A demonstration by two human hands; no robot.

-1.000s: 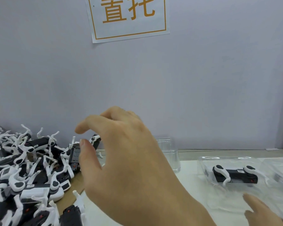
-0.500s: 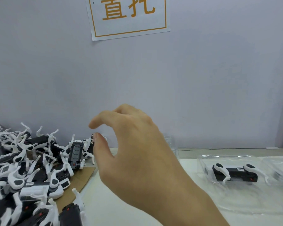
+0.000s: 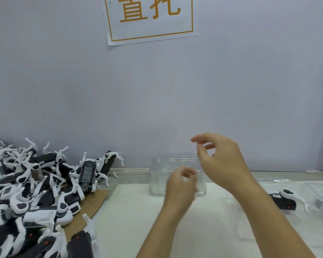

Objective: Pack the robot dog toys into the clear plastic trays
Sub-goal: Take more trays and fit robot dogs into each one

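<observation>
Both hands now reach in front of the stack of clear trays (image 3: 177, 175) mid-table: left hand (image 3: 181, 185) newly in view, loosely curled, right hand (image 3: 222, 161) relaxed, both holding nothing; robot dog toys (image 3: 32, 192) stay piled left; the far wall sign (image 3: 149, 17) reads 置托

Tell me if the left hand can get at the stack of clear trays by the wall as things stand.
Probably yes: the left hand hangs just in front of the stack of clear trays, holding nothing, and nothing stands between them. The right hand hovers above, not blocking.
</observation>
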